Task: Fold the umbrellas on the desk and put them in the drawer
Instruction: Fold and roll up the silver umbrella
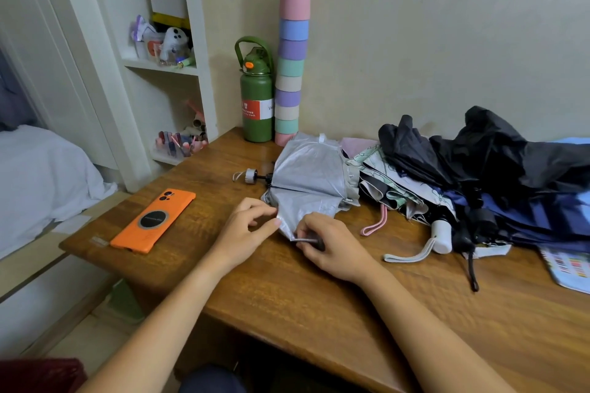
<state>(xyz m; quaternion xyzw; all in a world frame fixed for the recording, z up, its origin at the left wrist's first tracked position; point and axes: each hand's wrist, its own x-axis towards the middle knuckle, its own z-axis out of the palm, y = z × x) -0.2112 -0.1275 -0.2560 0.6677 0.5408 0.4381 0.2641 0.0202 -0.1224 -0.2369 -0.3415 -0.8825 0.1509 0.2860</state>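
Fingertips [277,222] of our left hand [247,229] pinch the near edge of the silver umbrella [308,183], and our right hand [332,249] curls round a dark rib tip with the same fabric, just beside the left. We have both hands clamped on it, and it lies half-collapsed on the desk [287,290], its canopy spreading away from our fingers. Left of the silver umbrella sits an orange phone [153,221]; right of it, touching, a heap of other umbrellas [479,182]. Behind it stand a green bottle [256,99] and stacked cups [292,67].
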